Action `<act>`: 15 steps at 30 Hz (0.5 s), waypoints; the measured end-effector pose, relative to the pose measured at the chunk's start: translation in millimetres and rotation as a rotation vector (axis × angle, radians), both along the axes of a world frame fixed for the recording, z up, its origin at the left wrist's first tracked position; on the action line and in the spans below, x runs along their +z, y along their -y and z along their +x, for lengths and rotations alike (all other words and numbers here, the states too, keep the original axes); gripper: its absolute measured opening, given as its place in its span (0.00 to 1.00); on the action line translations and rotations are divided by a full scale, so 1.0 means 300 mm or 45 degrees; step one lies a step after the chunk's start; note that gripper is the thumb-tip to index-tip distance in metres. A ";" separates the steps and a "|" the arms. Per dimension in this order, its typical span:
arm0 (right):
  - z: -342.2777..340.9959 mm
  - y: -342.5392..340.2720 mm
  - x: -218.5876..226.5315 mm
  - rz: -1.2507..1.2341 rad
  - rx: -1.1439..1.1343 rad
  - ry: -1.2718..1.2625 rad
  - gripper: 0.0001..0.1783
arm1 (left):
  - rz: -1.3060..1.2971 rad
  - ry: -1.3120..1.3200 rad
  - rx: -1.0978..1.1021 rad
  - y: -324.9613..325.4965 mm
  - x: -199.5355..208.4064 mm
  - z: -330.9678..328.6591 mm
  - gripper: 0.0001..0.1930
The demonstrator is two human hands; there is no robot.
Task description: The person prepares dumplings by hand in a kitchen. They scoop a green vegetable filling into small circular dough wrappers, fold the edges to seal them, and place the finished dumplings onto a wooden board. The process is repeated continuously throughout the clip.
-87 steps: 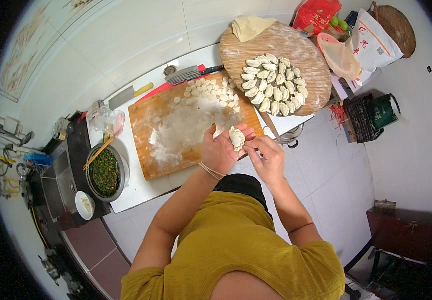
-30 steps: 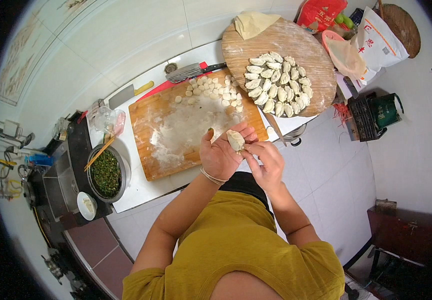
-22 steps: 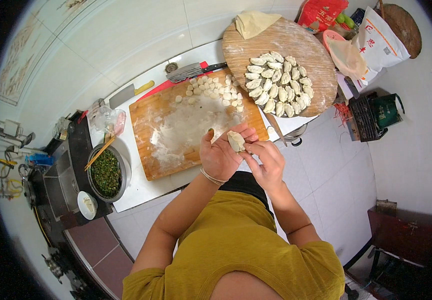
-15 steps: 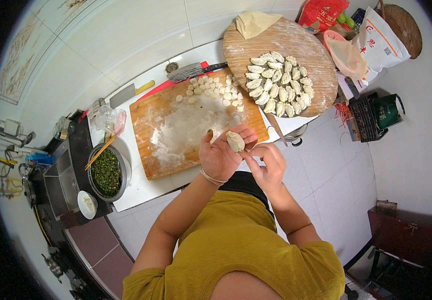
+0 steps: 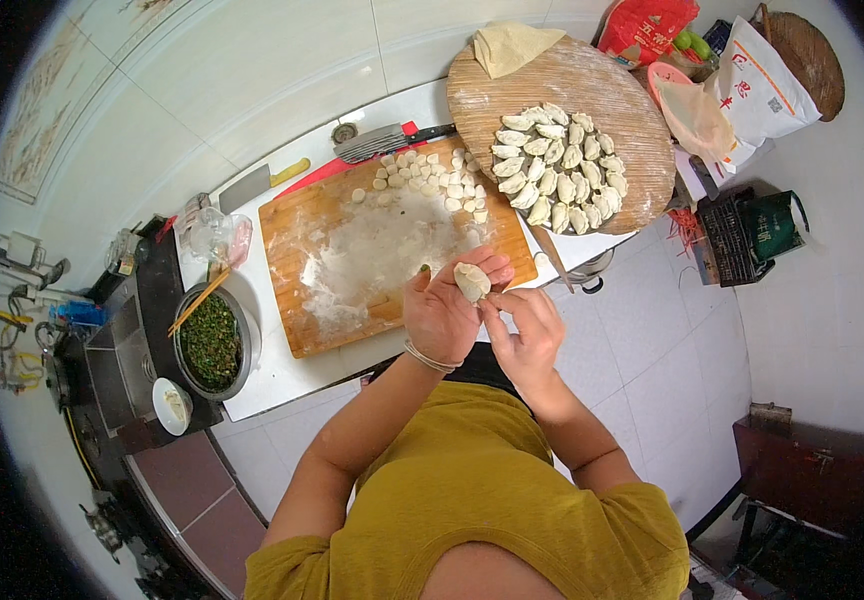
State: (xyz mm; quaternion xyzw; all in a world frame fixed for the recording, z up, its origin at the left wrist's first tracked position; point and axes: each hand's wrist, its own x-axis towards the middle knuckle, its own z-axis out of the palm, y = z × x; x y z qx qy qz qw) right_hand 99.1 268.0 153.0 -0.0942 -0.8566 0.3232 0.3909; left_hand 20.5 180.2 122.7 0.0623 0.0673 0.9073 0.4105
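Note:
A folded dumpling (image 5: 472, 283) rests on the fingers of my left hand (image 5: 444, 312), which lies palm up over the near right edge of the board. My right hand (image 5: 525, 330) pinches the dumpling's lower edge between thumb and forefinger. Flour is spread over the wooden board (image 5: 297, 325), and several small dough pieces (image 5: 427, 175) sit along its far side. Many finished dumplings (image 5: 552, 150) are laid out on the round slatted tray (image 5: 642, 120) at the far right. A grey bowl (image 5: 252, 345) of chopped green filling (image 5: 210, 345) stands left of the board, chopsticks (image 5: 199, 302) across its rim.
Behind the board lie a cleaver (image 5: 247, 188) and a dark-handled knife (image 5: 382, 143). A small white bowl (image 5: 172, 407) is near the grey one. A rolling pin (image 5: 552, 255) pokes out under the tray. A cloth (image 5: 514, 48) covers the tray's far edge.
Both hands stay together at the dumpling, with the right fingers shifting slightly along its edge. Nothing else on the table has moved.

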 end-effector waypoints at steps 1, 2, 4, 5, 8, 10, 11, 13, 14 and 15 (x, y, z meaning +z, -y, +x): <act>-0.001 0.002 0.001 0.001 -0.001 -0.005 0.09 | -0.003 0.011 0.000 0.000 0.001 0.002 0.36; -0.002 0.003 -0.002 0.008 -0.006 -0.003 0.08 | -0.006 0.023 0.001 -0.001 0.002 0.004 0.36; -0.005 0.003 -0.011 0.021 -0.015 0.002 0.08 | -0.065 0.000 0.014 -0.003 -0.008 0.008 0.36; -0.007 0.002 -0.011 0.031 -0.007 0.011 0.08 | -0.094 -0.011 0.021 -0.006 -0.015 0.010 0.36; -0.012 -0.008 -0.013 0.066 0.027 0.044 0.08 | -0.119 0.023 0.034 -0.014 -0.027 0.013 0.35; -0.016 -0.017 -0.019 0.094 0.066 0.073 0.08 | -0.126 0.066 0.068 -0.022 -0.053 0.004 0.33; -0.012 -0.016 -0.022 -0.026 0.073 0.133 0.09 | -0.129 0.088 0.084 -0.024 -0.061 0.000 0.33; 0.003 -0.010 -0.027 -0.266 0.086 0.250 0.10 | -0.068 0.155 0.038 -0.017 -0.059 -0.005 0.32; 0.008 -0.010 -0.020 -0.288 0.096 0.239 0.10 | -0.038 0.188 0.014 -0.013 -0.056 -0.009 0.32; 0.011 -0.009 -0.003 -0.311 0.105 0.228 0.11 | -0.024 0.194 -0.007 -0.013 -0.050 -0.012 0.32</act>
